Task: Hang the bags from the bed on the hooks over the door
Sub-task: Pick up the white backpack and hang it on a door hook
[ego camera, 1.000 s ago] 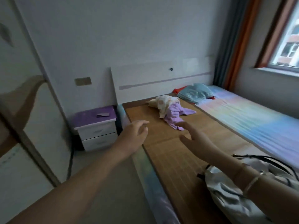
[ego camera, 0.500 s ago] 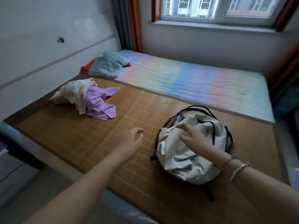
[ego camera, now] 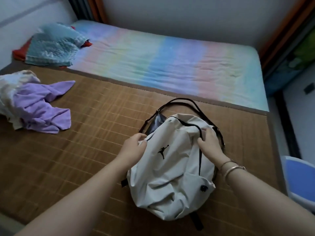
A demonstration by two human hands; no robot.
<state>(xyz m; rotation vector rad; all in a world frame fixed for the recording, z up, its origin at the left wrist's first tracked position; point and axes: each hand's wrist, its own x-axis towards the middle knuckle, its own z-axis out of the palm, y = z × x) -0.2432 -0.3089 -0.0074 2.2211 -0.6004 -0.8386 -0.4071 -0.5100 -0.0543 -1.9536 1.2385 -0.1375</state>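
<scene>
Cream fabric, crumpled and slack, with black zip lines and a small black logo: that's the backpack (ego camera: 172, 169) lying on the bed's bamboo mat (ego camera: 85, 142). Your left hand (ego camera: 134, 149) pinches its left edge; your right hand (ego camera: 208, 142) curls its fingers into the top folds.

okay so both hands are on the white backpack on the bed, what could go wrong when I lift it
Both the left hand and right hand pinch loose fabric of the white backpack, not its dark straps, so it may sag or slip. Its top looks unzipped, so contents might spill.
</scene>
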